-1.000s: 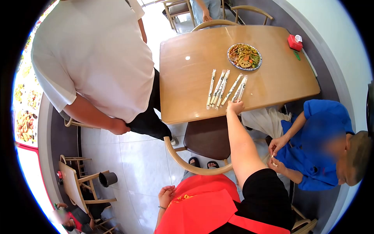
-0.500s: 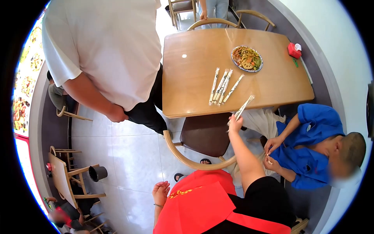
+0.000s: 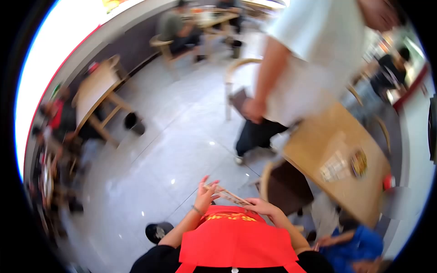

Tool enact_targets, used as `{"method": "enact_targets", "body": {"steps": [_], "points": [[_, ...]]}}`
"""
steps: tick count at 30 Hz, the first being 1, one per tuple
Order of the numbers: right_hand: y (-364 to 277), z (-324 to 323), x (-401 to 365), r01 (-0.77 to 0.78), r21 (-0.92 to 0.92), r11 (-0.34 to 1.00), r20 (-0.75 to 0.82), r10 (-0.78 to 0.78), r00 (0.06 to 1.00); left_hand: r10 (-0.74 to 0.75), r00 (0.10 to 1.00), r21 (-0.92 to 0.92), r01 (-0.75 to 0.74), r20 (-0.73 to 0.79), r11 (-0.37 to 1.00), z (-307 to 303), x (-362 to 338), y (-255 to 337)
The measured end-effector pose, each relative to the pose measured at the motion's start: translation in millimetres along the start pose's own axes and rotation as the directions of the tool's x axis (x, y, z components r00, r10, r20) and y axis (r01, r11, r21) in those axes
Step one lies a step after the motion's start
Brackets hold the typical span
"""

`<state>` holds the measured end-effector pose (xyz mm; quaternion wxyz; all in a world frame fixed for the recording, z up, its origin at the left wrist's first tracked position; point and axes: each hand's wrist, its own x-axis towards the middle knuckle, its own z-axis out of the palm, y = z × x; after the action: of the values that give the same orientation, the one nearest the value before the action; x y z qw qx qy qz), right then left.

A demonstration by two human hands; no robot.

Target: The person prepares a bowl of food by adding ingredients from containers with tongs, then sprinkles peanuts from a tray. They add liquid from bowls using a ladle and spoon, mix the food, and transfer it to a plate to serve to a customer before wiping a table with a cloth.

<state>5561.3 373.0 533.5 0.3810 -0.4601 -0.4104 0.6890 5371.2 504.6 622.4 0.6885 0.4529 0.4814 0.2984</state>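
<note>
Wrapped chopsticks (image 3: 231, 196) stretch between my two hands, in front of my red apron (image 3: 236, 236). My right hand (image 3: 261, 207) is closed on their right end. At the other end, my left hand (image 3: 205, 195) grips them between thumb and fingers, some fingertips pointing up. Motion blur hides how many there are. On the wooden table (image 3: 314, 145) to the right lie more wrapped chopsticks (image 3: 334, 167), beside a plate of food (image 3: 358, 163).
A person in a white shirt (image 3: 314, 54) stands ahead, by the table. A chair (image 3: 287, 189) is at my right front, and a person in blue (image 3: 355, 248) sits at lower right. Further left are a bin (image 3: 134, 123) and another table (image 3: 95, 91). A dark rounded object (image 3: 158, 232) is near my left arm.
My view has swung left, away from the table. My right hand has drawn the chopsticks back from near the table to my front, and my left hand has come up and taken hold of them.
</note>
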Motion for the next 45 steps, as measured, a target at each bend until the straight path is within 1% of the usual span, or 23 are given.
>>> {"method": "enact_targets", "body": {"steps": [2, 6, 9, 11, 13, 17, 19, 20, 21, 23, 24, 25, 27, 28, 29, 31, 32, 34, 36, 38, 41, 42, 45], "points": [[-4, -3, 17, 0.049, -0.105, 0.993, 0.056, -0.044, 0.997, 0.036, 0.996, 0.09, -0.043, 0.079, 0.995, -17, -2, 9], [-31, -11, 50, -0.077, -0.232, 0.97, 0.28, 0.142, 0.949, 0.173, 0.984, 0.104, -0.176, 0.032, 0.979, -47, -8, 12], [-86, 48, 132, 0.0, -0.406, 0.914, 0.351, 0.156, 0.923, 0.068, 0.996, 0.262, -0.079, 0.052, 0.962, -155, 1, 45], [-129, 87, 167, 0.14, -0.657, 0.741, 0.447, 0.233, 0.864, 0.059, 0.998, 0.303, -0.057, 0.002, 0.951, -209, -16, 67], [-169, 112, 197, 0.242, -0.656, 0.715, 0.516, 0.191, 0.835, 0.058, 0.998, 0.16, -0.061, 0.023, 0.985, -250, -31, 77], [-271, 172, 261, 0.165, -0.603, 0.781, 0.597, 0.303, 0.743, 0.059, 0.996, -0.021, -0.06, -0.069, 0.998, -303, -58, 107], [-296, 193, 296, 0.116, -0.479, 0.87, 0.74, 0.329, 0.587, 0.076, 0.986, 0.006, -0.076, -0.15, 0.997, -320, -59, 102], [-306, 200, 314, 0.005, -0.507, 0.862, 0.748, 0.438, 0.499, -0.002, 0.991, 0.052, 0.009, -0.133, 0.999, -325, -63, 105], [-323, 209, 332, 0.021, -0.522, 0.853, 0.757, 0.451, 0.473, -0.082, 0.989, 0.099, 0.095, -0.121, 0.991, -331, -66, 115], [-352, 223, 363, -0.087, -0.287, 0.954, 0.896, 0.3, 0.328, -0.052, 0.979, -0.031, 0.047, -0.196, 0.998, -342, -63, 118], [-363, 232, 382, -0.203, -0.135, 0.97, 0.939, 0.191, 0.286, -0.038, 0.978, -0.244, -0.013, -0.204, 0.97, -352, -56, 115], [-368, 239, 402, -0.201, -0.159, 0.967, 0.944, 0.208, 0.255, -0.022, 0.976, -0.441, -0.077, -0.215, 0.894, -358, -52, 120], [-372, 261, 448, -0.09, 0.2, 0.976, 0.939, -0.164, 0.303, -0.022, 0.96, -0.52, -0.132, -0.281, 0.844, -366, -41, 147], [-387, 282, 467, -0.003, 0.141, 0.99, 0.932, -0.132, 0.337, -0.029, 0.946, -0.583, -0.174, -0.322, 0.794, -371, -32, 164], [-391, 296, 489, -0.022, 0.122, 0.992, 0.952, -0.111, 0.284, -0.028, 0.927, -0.589, -0.215, -0.375, 0.779, -381, -15, 169], [-395, 324, 528, 0.117, -0.031, 0.993, 0.884, -0.028, 0.466, 0.04, 0.934, -0.458, -0.211, -0.355, 0.863, -399, 22, 170], [-409, 340, 534, 0.288, -0.157, 0.945, 0.809, -0.044, 0.587, 0.038, 0.912, -0.469, -0.246, -0.409, 0.848, -401, 33, 180], [-430, 351, 565, 0.284, -0.074, 0.956, 0.829, -0.1, 0.55, 0.226, 0.931, -0.445, -0.337, -0.285, 0.83, -415, 53, 200], [-448, 364, 597, 0.279, 0.008, 0.96, 0.829, -0.163, 0.534, 0.222, 0.931, -0.32, -0.313, -0.291, 0.894, -436, 71, 202], [-465, 381, 623, 0.326, 0.016, 0.945, 0.758, -0.224, 0.613, 0.217, 0.947, -0.147, -0.255, -0.235, 0.956, -455, 86, 206], [-475, 419, 657, 0.472, -0.096, 0.876, 0.827, -0.194, 0.527, 0.223, 0.94, -0.129, -0.262, -0.257, 0.956, -490, 94, 208], [-482, 435, 660, 0.395, -0.199, 0.897, 0.844, -0.048, 0.534, 0.224, 0.936, -0.133, -0.267, -0.273, 0.954, -506, 94, 209], [-464, 486, 682, 0.489, -0.321, 0.811, 0.905, 0.11, 0.411, 0.227, 0.912, -0.12, -0.281, -0.342, 0.952, -559, 91, 209]]}}
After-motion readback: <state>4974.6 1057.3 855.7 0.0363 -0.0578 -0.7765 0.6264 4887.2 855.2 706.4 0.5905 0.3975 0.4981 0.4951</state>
